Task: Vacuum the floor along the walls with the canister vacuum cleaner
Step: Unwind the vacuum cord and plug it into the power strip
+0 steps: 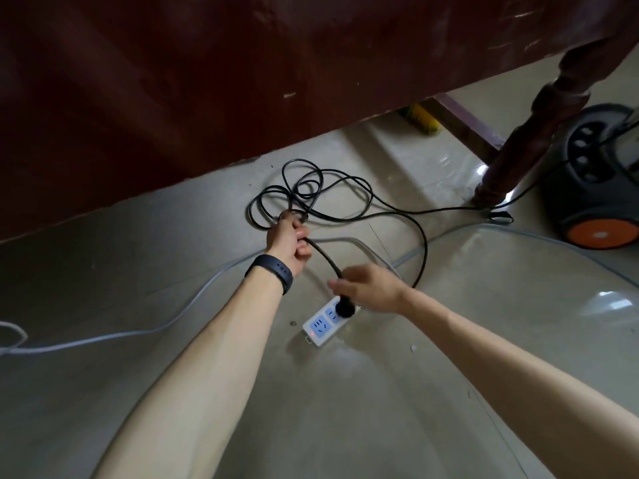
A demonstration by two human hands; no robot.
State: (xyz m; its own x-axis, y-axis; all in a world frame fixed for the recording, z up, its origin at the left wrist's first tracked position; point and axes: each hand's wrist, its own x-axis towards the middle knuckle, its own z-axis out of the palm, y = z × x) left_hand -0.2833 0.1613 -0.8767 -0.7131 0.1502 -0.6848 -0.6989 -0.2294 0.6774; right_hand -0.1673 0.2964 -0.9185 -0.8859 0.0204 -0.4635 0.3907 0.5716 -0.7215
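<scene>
— Black plug (344,307) sits on the white power strip (321,328); the right hand (371,288) pinches it, grip closed, though I can't tell if it's fully seated.
— And the machine?
— Canister vacuum cleaner (594,188) at two o'clock, past the table leg (529,133). Left hand (288,236) clutches cord loops (304,193) at eleven; open floor (103,288) toward six.

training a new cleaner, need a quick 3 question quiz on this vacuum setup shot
1. True or false: the left hand grips the black cord.
2. The right hand holds the plug at: A) a wall socket B) the white power strip C) a table lamp.
3. What colour is the wheel of the canister vacuum?

Key: 1 true. 2 B. 3 orange.
</scene>
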